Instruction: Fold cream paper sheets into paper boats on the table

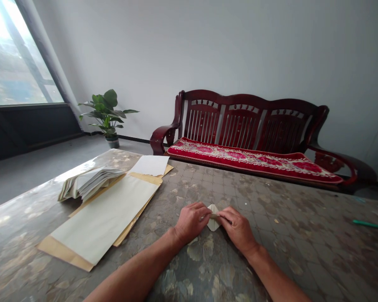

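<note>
A small piece of folded pale paper lies low over the patterned tabletop, between my two hands. My left hand pinches its left side, with the fingers curled in. On the opposite side my right hand grips the paper between thumb and fingers. The fingertips almost meet across the middle, where a raised fold shows. Pointed ends of the paper stick out above and below the fingers. Part of the folds is hidden behind the fingertips.
Left on the table lie large pale sheets over brown paper, a stack of folded papers and a white sheet. A green stick-like item lies far right. Behind stand a wooden bench and a potted plant.
</note>
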Motion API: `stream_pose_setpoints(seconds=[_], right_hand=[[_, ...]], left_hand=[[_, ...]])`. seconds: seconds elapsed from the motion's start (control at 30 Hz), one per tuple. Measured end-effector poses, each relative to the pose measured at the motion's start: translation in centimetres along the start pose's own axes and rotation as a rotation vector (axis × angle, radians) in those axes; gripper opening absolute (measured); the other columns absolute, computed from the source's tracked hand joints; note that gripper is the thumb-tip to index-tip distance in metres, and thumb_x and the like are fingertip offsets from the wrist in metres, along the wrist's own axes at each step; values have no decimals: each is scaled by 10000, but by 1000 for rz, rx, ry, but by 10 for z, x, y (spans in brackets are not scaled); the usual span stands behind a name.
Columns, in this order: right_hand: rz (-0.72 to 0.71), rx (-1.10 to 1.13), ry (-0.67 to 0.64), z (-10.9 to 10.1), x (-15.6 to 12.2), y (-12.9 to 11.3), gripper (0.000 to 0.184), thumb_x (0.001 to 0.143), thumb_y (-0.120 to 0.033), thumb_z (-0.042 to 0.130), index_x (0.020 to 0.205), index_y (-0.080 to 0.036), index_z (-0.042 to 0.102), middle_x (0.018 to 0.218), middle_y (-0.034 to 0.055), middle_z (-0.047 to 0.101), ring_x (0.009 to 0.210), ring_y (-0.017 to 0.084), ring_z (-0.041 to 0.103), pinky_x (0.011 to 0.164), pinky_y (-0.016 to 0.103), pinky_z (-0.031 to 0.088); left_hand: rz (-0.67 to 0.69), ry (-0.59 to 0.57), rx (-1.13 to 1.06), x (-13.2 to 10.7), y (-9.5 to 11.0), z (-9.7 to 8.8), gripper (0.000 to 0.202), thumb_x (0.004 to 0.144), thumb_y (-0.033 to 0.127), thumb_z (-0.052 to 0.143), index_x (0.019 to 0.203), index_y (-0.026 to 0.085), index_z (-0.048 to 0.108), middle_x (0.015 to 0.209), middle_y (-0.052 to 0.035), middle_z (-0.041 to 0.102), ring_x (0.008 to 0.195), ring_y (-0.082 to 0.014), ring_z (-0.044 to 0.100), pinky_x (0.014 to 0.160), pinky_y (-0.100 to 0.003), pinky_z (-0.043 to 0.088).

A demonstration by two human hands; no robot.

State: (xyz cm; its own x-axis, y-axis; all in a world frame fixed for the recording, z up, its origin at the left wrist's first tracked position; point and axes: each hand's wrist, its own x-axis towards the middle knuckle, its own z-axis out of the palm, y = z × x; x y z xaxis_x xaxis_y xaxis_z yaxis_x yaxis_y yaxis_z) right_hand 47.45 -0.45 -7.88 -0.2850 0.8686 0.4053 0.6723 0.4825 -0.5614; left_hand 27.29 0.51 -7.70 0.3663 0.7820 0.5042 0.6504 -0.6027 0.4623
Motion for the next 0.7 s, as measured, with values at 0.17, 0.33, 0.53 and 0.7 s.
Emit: stream_pose_setpoints(seconds=[0.17,0.33,0.53,0.7], right_hand=[[13,42,40,1,-1,5,254,932,-401,517,930,-262,730,895,37,696,837,178,654,768,258,503],[-26,99,153,2,0,10,209,921,-366,552,910,-254,728,873,33,707,806,173,664,739,253,506],[4,146,271,0,2,13,177,896,-347,585,839,-241,715,832,30,700,779,177,661,712,257,510],[72,209,380,-2,4,15,212,880,-388,580,814,-221,691,818,43,689,774,185,648,704,272,509]], left_hand=[[-14,18,-43,-1,-2,1,187,866,156,567,902,242,729,864,2,729,801,-132,672,752,-212,477],[-38,54,-48,1,-6,2,202,868,131,548,898,230,721,863,-4,719,794,-128,667,740,-205,463],[-161,153,-117,4,-8,2,165,889,187,519,842,210,675,790,-3,656,719,-116,611,670,-201,435],[-304,273,-237,7,-16,3,154,881,240,488,818,188,618,764,-6,618,691,-133,567,661,-229,433]])
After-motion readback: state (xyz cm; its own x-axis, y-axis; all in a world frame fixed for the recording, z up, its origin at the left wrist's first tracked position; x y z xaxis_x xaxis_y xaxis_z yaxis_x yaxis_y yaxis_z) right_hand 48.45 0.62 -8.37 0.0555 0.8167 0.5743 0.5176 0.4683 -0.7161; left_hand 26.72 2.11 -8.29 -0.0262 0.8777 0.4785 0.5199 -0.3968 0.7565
